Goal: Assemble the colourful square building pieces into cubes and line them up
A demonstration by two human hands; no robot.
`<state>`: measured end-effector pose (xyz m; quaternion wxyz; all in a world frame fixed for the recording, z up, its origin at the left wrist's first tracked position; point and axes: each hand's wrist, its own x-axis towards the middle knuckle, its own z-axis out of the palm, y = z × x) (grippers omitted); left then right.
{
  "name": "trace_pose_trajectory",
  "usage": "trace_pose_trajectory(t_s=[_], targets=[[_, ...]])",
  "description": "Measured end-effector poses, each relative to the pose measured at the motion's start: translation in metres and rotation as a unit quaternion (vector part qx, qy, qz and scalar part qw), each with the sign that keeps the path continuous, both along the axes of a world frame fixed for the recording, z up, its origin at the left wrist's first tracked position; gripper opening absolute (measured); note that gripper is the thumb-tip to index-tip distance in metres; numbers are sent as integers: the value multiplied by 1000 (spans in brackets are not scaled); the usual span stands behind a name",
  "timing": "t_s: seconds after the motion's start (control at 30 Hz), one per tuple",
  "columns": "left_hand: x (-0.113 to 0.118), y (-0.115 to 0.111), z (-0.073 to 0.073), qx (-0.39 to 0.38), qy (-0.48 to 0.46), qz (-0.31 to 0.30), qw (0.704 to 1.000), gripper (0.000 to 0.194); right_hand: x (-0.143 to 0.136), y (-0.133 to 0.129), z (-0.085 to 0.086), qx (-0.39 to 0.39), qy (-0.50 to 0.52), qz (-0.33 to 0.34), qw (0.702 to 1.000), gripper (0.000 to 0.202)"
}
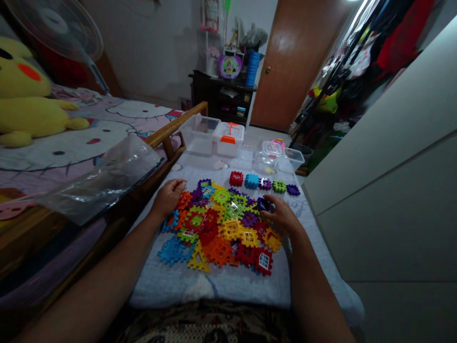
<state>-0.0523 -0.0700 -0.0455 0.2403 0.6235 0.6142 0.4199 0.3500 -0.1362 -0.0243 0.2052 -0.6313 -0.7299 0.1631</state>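
Observation:
A heap of colourful notched plastic tiles (pixel 217 224) lies on the cloth-covered surface. My left hand (pixel 172 193) rests at the heap's upper left edge, its fingers together beside the orange tiles; whether it holds anything is hidden. At the heap's upper right, my right hand (pixel 278 212) has its thumb and fingers around a dark blue tile (pixel 263 204). Beyond the heap stands a row of assembled blocks: a red block (pixel 236 178), a light blue block (pixel 252 181), a purple block (pixel 265 183), a green block (pixel 279 186) and a dark purple block (pixel 293 190).
Clear plastic bins (pixel 202 136) and a lidded box with an orange handle (pixel 228 140) stand at the far end. A wooden bed rail (pixel 174 126) and a plastic bag (pixel 103 181) are on the left. A white cabinet (pixel 389 190) borders the right.

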Motion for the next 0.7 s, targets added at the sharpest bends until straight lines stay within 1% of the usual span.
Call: trace_pose_trajectory(t_s=[0.13,0.23,0.3,0.37,0.47,0.57,0.63,0.7], targets=[[-2,0,-3,-24,-30,4,999,50,0,2,-3,-7,10,1,1000,54],[-4,2,-5,-28,-52,8,998,51,-1,2,-3,14,32,1,999,53],[-6,2,-6,-23,-53,10,998,50,1,0,1,47,46,-7,998,53],[-7,3,-8,-22,-44,10,999,49,7,-1,9,84,47,-15,995,53],[-8,2,-8,-34,-34,10,999,50,29,2,27,123,15,-32,992,51],[-8,1,-7,-39,-28,12,999,50,63,14,40,137,-41,-65,988,48],[-7,1,-6,-41,-22,12,999,50,87,27,43,133,-75,-90,984,48],[-6,1,-6,-45,-18,10,999,50,107,42,41,108,-95,-102,984,47]])
